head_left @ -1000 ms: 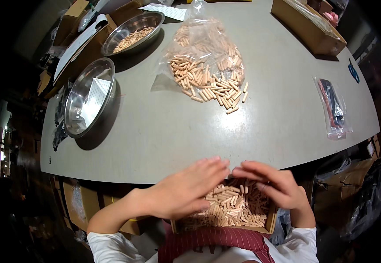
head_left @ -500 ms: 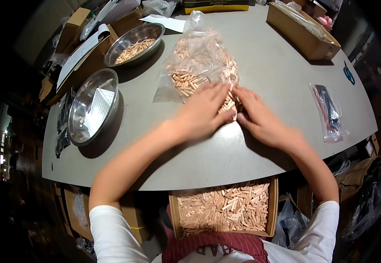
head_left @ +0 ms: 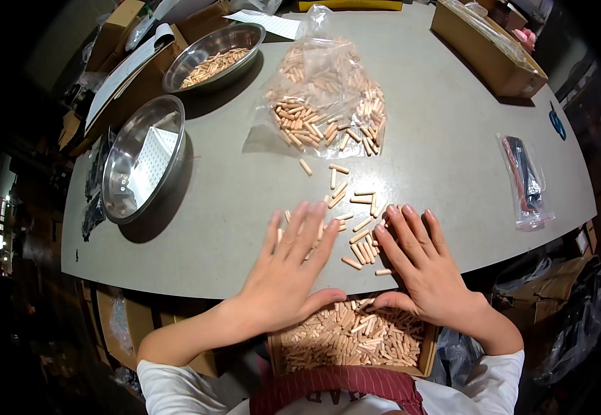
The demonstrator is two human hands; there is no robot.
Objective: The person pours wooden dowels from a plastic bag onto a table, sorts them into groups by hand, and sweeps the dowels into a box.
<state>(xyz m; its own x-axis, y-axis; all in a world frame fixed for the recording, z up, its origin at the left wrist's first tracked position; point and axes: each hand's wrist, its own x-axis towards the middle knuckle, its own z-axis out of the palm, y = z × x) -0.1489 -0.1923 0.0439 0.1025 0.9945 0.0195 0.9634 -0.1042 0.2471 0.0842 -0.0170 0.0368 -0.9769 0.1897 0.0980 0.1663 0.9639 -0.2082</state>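
My left hand [head_left: 292, 256] is flat over the table near its front edge, fingers spread, with some dowels beneath and beside them. To its right, my right hand [head_left: 418, 263] is also spread, its fingertips at a cluster of loose wooden dowels [head_left: 364, 247]. Both thumbs reach past the table edge above a cardboard box [head_left: 430, 346] filled with such dowels. Farther back lies a clear plastic bag [head_left: 321, 76] full of dowels, its mouth toward me. Several dowels are scattered between the bag and my hands.
On the left stand a steel bowl [head_left: 111, 188] holding a white perforated piece and another steel bowl [head_left: 257, 50] with dowels. At right lie a bagged tool-like item [head_left: 523, 181] and blue-handled scissors [head_left: 557, 123]. A long cardboard box [head_left: 483, 59] is at the back right.
Both hands have drawn back from the bag's mouth toward the table's front edge and spread apart. Loose dowels now lie across the table, with some at the edge over the box.
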